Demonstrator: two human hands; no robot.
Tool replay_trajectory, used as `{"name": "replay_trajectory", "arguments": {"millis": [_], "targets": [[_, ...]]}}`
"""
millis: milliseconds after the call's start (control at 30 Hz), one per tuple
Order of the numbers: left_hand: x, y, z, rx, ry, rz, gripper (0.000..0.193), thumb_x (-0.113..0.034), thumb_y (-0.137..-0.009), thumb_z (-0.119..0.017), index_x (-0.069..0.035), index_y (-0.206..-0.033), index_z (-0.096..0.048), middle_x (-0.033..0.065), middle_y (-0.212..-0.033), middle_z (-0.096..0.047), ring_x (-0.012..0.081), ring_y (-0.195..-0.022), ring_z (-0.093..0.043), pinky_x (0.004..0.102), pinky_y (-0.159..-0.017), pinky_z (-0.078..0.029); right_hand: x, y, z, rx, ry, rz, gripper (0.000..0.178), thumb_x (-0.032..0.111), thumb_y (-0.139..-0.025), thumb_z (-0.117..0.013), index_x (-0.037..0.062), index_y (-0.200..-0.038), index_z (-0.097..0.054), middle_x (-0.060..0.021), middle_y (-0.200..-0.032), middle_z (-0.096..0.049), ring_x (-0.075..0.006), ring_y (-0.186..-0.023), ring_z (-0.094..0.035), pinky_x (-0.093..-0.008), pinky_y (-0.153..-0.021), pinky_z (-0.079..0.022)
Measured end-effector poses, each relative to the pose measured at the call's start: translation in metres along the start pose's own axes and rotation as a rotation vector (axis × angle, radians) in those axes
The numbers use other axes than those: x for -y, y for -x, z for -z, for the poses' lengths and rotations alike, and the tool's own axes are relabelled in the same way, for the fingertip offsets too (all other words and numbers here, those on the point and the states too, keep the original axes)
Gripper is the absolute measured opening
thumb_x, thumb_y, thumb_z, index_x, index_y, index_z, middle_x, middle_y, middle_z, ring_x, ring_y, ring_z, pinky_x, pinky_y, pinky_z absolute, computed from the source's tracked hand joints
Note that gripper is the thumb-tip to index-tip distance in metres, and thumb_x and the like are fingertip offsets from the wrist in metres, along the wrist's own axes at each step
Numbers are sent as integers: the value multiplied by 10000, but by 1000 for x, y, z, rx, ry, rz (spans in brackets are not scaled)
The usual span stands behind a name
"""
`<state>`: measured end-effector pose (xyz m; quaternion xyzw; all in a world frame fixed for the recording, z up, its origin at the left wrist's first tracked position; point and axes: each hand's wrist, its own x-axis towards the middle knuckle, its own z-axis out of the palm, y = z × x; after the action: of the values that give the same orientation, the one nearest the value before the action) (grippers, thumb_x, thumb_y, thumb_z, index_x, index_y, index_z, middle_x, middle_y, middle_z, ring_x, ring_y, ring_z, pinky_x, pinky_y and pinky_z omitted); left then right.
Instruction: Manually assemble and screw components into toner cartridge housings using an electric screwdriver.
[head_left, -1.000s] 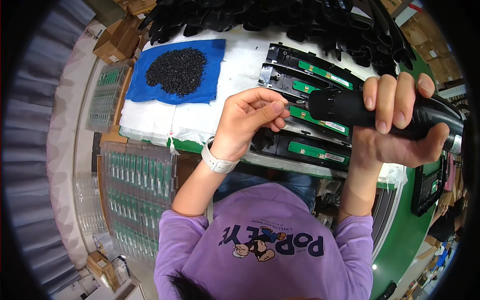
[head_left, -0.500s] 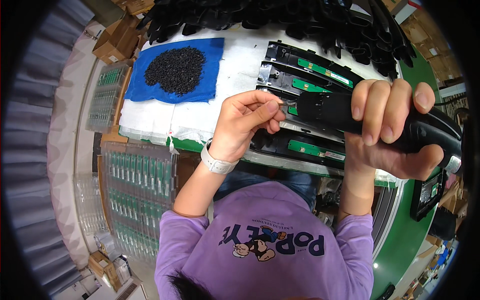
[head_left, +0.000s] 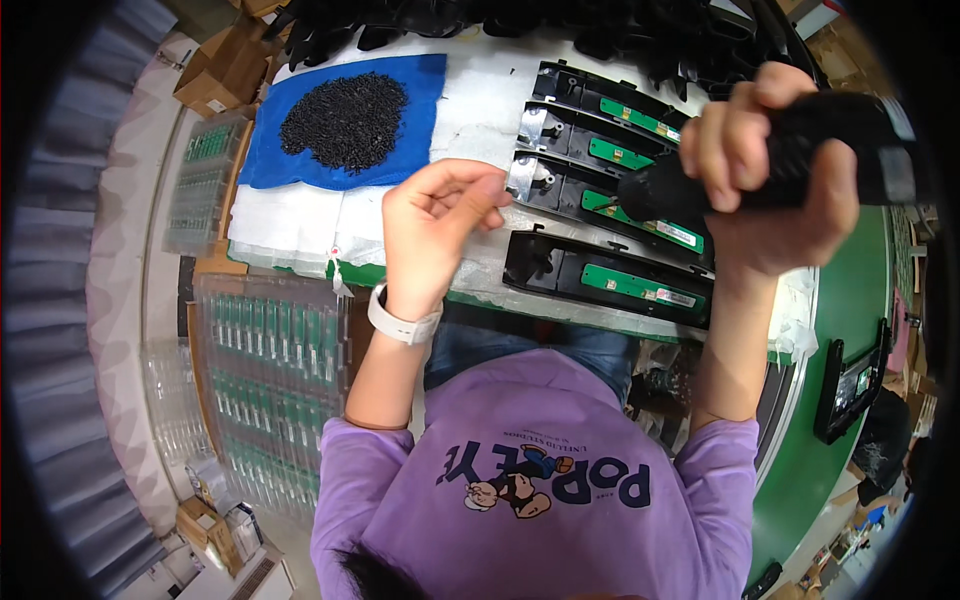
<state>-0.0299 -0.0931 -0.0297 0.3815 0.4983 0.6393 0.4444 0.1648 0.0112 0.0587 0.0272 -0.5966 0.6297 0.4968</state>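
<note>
The left hand (head_left: 435, 225) has drawn back leftward from the black panels (head_left: 605, 275), fingertips pinched together. The right hand (head_left: 770, 185), clamped on the black electric screwdriver (head_left: 760, 160), points its tip left at the green board (head_left: 630, 215) directly beneath.

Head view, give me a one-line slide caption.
Right hand grips a black power screwdriver over green-boarded black housings; left hand pinches beside them.

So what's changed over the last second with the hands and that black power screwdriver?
The left hand has drawn back from the black housings, fingers pinched and now apart from them. The right hand keeps its grip on the black power screwdriver, which has tilted so its tip points at the third housing. The blue cloth with its screw pile lies as before.
</note>
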Motion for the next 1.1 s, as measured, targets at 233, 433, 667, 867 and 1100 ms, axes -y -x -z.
{"name": "replay_trajectory", "arguments": {"millis": [233,433,667,867,1100], "targets": [[6,-3,8,-22,168,71,137,-123,-857,-625,11,-885,-620,66,-738,-637,76,-594,-541,191,-572,-433,-22,-2,-2,-12,204,-51,441,391,-861,-471,0,-1064,-444,-9,-584,-416,-104,-443,-395,-264,-486,-350],[6,-3,9,16,172,99,135,-129,-863,-617,6,-879,-619,59,-739,-633,73,-603,-539,189,-578,-425,-28,-2,-5,17,279,-75,411,356,-847,-493,-2,-1044,-442,-23,-561,-425,-109,-435,-400,-264,-466,-364],[10,-3,6,34,159,119,102,-82,-861,-600,7,-905,-623,54,-742,-633,70,-612,-542,187,-587,-426,-34,-4,-6,-14,200,-119,298,274,-836,-515,13,-961,-445,-31,-562,-426,-113,-436,-396,-245,-434,-338],[8,-4,8,46,178,135,103,-82,-864,-596,12,-899,-620,58,-743,-632,74,-612,-544,190,-588,-429,-37,-8,-19,-105,270,-189,242,221,-795,-551,19,-864,-437,-27,-523,-402,-105,-398,-367,-231,-386,-313],[7,-4,12,-62,263,21,146,-133,-875,-598,11,-889,-617,62,-728,-624,88,-592,-536,191,-566,-424,-31,-10,-25,-111,522,-262,256,231,-786,-588,17,-784,-448,-28,-508,-425,-105,-401,-393,-227,-378,-322]]}}
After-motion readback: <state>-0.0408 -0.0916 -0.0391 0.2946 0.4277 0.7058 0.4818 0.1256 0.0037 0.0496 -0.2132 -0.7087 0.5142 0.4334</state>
